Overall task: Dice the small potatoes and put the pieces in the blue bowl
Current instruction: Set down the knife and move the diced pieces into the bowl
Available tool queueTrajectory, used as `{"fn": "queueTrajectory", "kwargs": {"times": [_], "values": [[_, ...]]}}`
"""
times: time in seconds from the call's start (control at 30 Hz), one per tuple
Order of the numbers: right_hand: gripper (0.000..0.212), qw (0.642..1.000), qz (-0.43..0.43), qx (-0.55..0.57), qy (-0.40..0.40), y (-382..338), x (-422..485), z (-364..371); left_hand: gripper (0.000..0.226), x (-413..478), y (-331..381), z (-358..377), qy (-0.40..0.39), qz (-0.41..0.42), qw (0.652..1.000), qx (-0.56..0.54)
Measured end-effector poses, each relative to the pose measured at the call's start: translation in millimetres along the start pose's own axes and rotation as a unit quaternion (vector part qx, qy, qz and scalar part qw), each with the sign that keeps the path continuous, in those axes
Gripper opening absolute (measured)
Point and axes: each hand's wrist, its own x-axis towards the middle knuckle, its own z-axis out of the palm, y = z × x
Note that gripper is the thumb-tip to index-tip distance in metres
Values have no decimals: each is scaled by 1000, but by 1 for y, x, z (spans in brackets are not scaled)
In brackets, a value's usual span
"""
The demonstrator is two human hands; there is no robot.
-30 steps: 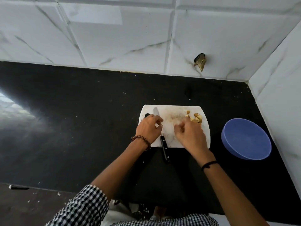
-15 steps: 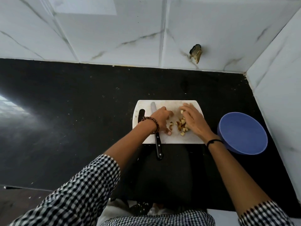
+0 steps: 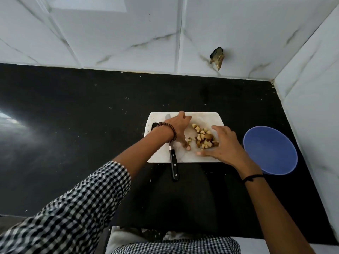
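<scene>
with fingers of left hand and right hand spread, gripping nothing, herd the tan diced potato pieces into one tight heap before lifting toward the round blue bowl.

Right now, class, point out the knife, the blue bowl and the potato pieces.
knife point(image 3: 173, 163): head view, black handle.
blue bowl point(image 3: 271, 151): head view, bare inner wall.
potato pieces point(image 3: 203, 138): head view, middle of pile.

Person wore a black-and-white checked shirt, brown beaded bracelet on the left wrist, thin black band on the right.
</scene>
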Motion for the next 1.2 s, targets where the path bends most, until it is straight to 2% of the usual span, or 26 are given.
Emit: {"fn": "queueTrajectory", "kwargs": {"times": [0.1,0.3,0.43,0.6,0.7,0.97,1.2], "values": [[116,1000,13,-24,-14,-1,5,5,96,9,7,-5,-31,14,999,-19],[97,999,-9,18,-25,-9,16,-2,64,13,21,6,19,64,996,-66],[86,998,-22,54,-9,-11,16,-1,65,8,18,14,36,32,989,-138],[75,992,-30,124,6,-11,16,-1,57,2,19,18,47,-2,962,-268],[64,983,-14,183,-16,-14,14,-5,51,-2,24,17,51,-31,942,-329],[56,959,20,270,-90,-20,14,-16,38,-4,36,1,74,-83,938,-328],[50,942,15,328,-75,-24,0,-33,31,-15,47,-24,75,-52,953,-288]]}}
